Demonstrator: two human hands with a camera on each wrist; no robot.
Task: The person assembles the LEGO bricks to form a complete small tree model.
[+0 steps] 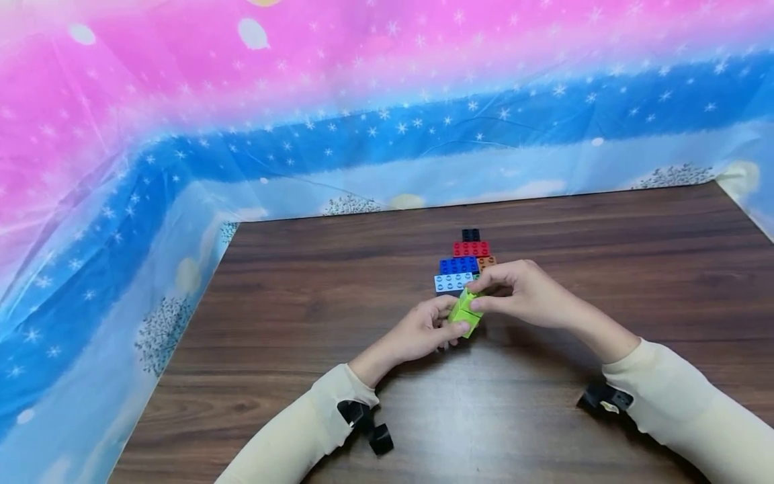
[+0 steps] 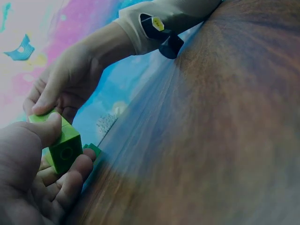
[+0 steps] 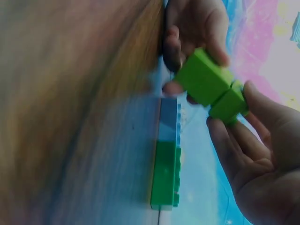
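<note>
Two lime green toy bricks are held above the table between both hands. My left hand point(image 1: 423, 332) grips the larger brick point(image 3: 200, 78), its thumb on one side and fingers beneath. The smaller brick point(image 3: 228, 106) is pinched between the thumb and fingertips of my right hand point(image 1: 535, 296). In the right wrist view the two bricks meet at a slight angle with a thin dark seam between them; I cannot tell whether they are fully joined. Just beyond the hands lies a light blue brick point(image 1: 452, 282), and a green brick point(image 3: 164, 173) beside it is mostly hidden in the head view.
Farther back on the brown table point(image 1: 290, 302) are a blue brick point(image 1: 457, 265), an orange brick point(image 1: 486, 262), a red brick point(image 1: 471, 249) and a black brick point(image 1: 470, 234), grouped closely. A patterned cloth point(image 1: 363, 134) hangs behind the table's back and left edges.
</note>
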